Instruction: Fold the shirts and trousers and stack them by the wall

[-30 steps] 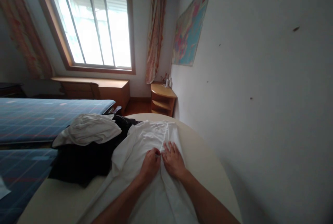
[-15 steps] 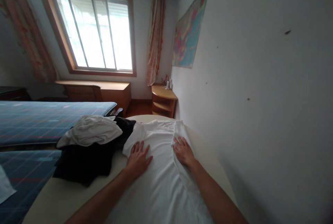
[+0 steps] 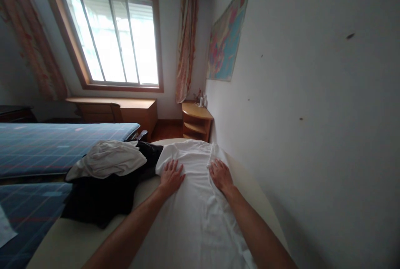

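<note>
left fingers [image 3: 171,167]: on white garment [image 3: 187,215] | right fingers [image 3: 216,167]: likewise

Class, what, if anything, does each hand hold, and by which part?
The left hand lies spread on the white cloth, holding nothing; the right hand rests on its right side, any pinch there unclear.

Rounded cream table [image 3: 70,242], white garment [image 3: 187,219] spread across it (creased in places), black cloth [image 3: 101,198] alongside
</note>
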Demonstrator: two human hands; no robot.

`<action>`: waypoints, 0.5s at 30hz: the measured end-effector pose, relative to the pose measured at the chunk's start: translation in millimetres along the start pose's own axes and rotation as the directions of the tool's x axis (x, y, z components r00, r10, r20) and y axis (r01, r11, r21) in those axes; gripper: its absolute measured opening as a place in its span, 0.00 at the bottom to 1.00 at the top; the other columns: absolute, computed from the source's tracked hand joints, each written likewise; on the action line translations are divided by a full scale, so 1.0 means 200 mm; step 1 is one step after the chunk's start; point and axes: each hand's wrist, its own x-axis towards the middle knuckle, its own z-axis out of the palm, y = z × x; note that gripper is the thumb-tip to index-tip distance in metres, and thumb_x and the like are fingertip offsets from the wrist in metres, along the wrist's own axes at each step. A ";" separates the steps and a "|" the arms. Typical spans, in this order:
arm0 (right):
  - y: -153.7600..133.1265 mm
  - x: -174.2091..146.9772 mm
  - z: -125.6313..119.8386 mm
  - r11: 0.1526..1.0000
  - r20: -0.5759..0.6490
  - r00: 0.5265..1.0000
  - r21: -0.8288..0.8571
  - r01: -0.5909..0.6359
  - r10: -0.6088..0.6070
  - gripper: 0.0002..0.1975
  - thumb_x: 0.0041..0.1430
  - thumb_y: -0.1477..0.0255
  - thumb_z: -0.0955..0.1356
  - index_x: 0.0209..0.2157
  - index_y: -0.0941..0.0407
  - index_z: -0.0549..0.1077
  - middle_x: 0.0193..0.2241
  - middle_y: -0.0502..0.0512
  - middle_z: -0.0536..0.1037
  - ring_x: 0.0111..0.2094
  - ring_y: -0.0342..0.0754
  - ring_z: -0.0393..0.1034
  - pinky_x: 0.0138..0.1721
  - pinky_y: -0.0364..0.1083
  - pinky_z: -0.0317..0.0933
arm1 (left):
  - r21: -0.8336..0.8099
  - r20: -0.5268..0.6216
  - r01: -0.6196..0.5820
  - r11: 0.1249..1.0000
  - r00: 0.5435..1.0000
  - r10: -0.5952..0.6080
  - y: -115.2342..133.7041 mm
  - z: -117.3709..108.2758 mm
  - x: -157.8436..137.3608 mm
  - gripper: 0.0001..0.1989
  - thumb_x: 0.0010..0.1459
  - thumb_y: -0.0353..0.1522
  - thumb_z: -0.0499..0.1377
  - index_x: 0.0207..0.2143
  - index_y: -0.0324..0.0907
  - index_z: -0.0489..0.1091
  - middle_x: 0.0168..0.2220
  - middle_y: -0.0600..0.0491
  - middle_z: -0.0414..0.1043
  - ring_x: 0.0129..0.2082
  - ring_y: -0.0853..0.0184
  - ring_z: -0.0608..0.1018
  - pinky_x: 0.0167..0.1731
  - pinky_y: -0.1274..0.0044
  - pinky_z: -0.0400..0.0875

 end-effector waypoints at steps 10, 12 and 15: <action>0.04 -0.58 -0.25 0.988 0.071 0.995 0.142 0.054 -0.064 0.17 0.69 0.64 0.58 0.38 0.56 0.74 0.42 0.59 0.76 0.46 0.50 0.67 0.52 0.46 0.57 | -0.277 0.050 -0.224 0.934 0.968 0.247 0.29 -0.07 -0.37 0.29 0.64 0.43 0.52 0.66 0.45 0.57 0.67 0.46 0.56 0.66 0.54 0.59 0.63 0.62 0.55; 0.04 -0.67 -0.30 0.994 0.119 0.992 0.101 0.028 -0.040 0.17 0.68 0.62 0.60 0.36 0.57 0.75 0.41 0.60 0.76 0.46 0.52 0.68 0.50 0.46 0.58 | -0.291 0.079 -0.206 0.934 0.968 0.238 0.32 -0.07 -0.44 0.29 0.64 0.41 0.52 0.65 0.45 0.57 0.68 0.46 0.54 0.67 0.53 0.57 0.64 0.61 0.53; 0.03 -0.77 -0.38 1.000 0.195 0.981 0.010 -0.016 0.014 0.17 0.66 0.61 0.62 0.36 0.59 0.75 0.41 0.63 0.77 0.46 0.54 0.69 0.48 0.47 0.58 | -0.296 0.099 -0.161 0.941 0.975 0.198 0.34 -0.09 -0.52 0.27 0.64 0.38 0.52 0.65 0.45 0.59 0.69 0.46 0.53 0.68 0.54 0.55 0.65 0.61 0.52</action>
